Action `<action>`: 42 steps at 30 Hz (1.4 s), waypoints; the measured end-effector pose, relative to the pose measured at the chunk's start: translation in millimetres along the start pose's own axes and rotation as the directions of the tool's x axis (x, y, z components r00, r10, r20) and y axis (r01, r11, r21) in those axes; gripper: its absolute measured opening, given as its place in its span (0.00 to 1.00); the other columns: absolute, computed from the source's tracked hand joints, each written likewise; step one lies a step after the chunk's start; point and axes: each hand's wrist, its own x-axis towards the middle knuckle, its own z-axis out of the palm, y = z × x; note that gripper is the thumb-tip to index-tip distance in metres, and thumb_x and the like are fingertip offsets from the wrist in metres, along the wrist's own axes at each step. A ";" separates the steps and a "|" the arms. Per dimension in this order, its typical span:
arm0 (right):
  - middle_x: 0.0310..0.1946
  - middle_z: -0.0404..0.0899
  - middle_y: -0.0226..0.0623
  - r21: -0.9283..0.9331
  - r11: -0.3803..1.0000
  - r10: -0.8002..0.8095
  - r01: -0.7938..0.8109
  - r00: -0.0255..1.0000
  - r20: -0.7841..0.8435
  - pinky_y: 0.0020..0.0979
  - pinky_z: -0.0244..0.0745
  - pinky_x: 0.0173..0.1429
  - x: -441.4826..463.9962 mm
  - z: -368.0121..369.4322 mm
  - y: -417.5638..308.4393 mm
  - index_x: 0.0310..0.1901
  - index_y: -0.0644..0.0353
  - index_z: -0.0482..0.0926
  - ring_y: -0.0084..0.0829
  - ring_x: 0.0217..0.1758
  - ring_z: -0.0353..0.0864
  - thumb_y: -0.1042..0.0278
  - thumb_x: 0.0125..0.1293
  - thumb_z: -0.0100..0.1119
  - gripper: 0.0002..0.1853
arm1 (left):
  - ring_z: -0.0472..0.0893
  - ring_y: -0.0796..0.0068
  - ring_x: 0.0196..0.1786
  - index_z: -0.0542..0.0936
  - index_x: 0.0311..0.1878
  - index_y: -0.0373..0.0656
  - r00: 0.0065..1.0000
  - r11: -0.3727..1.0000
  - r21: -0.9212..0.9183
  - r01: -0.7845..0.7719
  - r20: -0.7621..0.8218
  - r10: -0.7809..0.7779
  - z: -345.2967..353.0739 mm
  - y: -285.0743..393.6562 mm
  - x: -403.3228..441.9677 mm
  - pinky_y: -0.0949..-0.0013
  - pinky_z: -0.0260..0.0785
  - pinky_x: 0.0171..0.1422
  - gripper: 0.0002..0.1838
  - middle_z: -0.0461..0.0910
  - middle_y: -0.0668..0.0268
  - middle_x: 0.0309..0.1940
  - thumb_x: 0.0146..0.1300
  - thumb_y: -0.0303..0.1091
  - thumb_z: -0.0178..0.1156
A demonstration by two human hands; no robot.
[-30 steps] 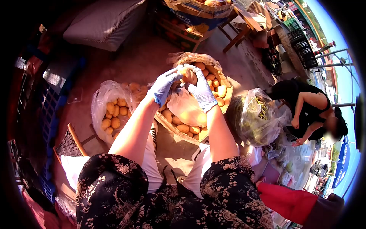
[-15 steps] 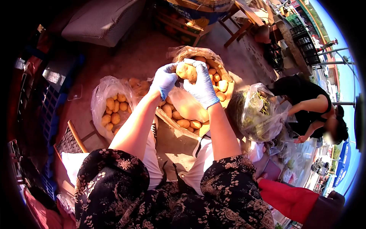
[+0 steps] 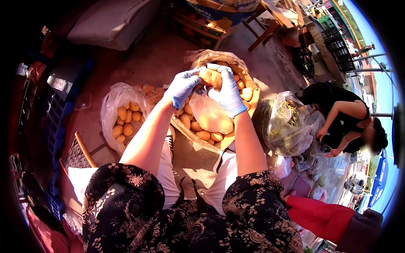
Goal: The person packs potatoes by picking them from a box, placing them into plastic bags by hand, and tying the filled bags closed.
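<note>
Between my two gloved hands is a large potato (image 3: 210, 78), raised over a cardboard box (image 3: 195, 139). My left hand (image 3: 184, 87), in a thin bluish glove, pinches the potato's left end with closed fingers. On the other side my right hand (image 3: 226, 93), gloved alike, wraps around its right end. Several loose potatoes (image 3: 203, 135) fill the box below, partly covered by a clear plastic sheet (image 3: 209, 114). To the left, an open clear plastic bag (image 3: 110, 104) holds more potatoes (image 3: 128, 130).
Right of the box stands a clear bag of green vegetables (image 3: 280, 126). A co-worker in black (image 3: 337, 109) bends beside it. A woven stool (image 3: 78, 156) is at the left, near a blue plastic crate (image 3: 57, 135). A wooden stand (image 3: 268, 31) is at the back.
Both hands and the potato have shifted slightly right, and the potato appears turned a little. The co-worker's hand has moved closer to their other hand.
</note>
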 end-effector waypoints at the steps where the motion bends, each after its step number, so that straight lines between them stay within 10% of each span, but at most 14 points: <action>1: 0.49 0.68 0.44 -0.027 1.000 -0.013 0.013 1.000 0.006 0.34 0.63 0.63 0.1 0.2 -0.2 0.54 0.59 0.67 0.42 0.56 0.68 0.82 0.43 0.61 0.31 | 0.76 0.78 0.29 0.76 0.50 0.31 1.000 1.000 0.024 -0.009 -0.012 0.010 1.2 -0.1 -0.5 0.76 0.70 0.35 0.16 0.79 0.61 0.33 0.59 0.22 0.51; 4: 0.50 0.68 0.43 0.235 0.970 0.069 -0.060 0.997 -0.030 0.33 0.63 0.63 -0.7 8.8 3.1 0.54 0.59 0.67 0.40 0.57 0.68 0.81 0.44 0.60 0.30 | 0.76 0.77 0.28 0.77 0.49 0.32 0.996 0.999 0.051 -0.019 -0.082 0.023 0.0 -2.9 0.3 0.76 0.70 0.35 0.16 0.79 0.62 0.32 0.58 0.20 0.49; 14: 0.50 0.70 0.41 0.237 0.965 0.106 -0.111 0.994 0.036 0.33 0.64 0.64 -0.9 2.8 5.9 0.55 0.57 0.67 0.39 0.58 0.69 0.82 0.44 0.58 0.32 | 0.75 0.79 0.33 0.76 0.50 0.33 0.999 0.998 -0.032 0.045 -0.020 -0.045 2.4 7.4 -3.3 0.76 0.69 0.40 0.15 0.79 0.66 0.35 0.62 0.30 0.53; 29: 0.54 0.68 0.42 0.000 0.999 -0.050 0.050 0.999 0.003 0.34 0.62 0.64 -3.9 -1.5 5.4 0.57 0.57 0.65 0.41 0.59 0.67 0.85 0.42 0.62 0.36 | 0.78 0.74 0.34 0.75 0.54 0.33 0.996 0.980 0.200 -0.010 -0.090 0.029 6.7 1.3 -2.7 0.74 0.71 0.42 0.26 0.80 0.60 0.42 0.50 0.14 0.42; 42: 0.52 0.65 0.42 -0.284 0.943 -0.206 0.173 0.974 -0.094 0.39 0.64 0.60 -4.9 -5.9 11.7 0.56 0.49 0.68 0.45 0.55 0.64 0.81 0.37 0.66 0.38 | 0.78 0.74 0.40 0.73 0.54 0.30 0.997 0.992 0.114 0.062 0.045 -0.067 15.2 3.0 -1.6 0.72 0.71 0.47 0.19 0.79 0.61 0.42 0.59 0.24 0.55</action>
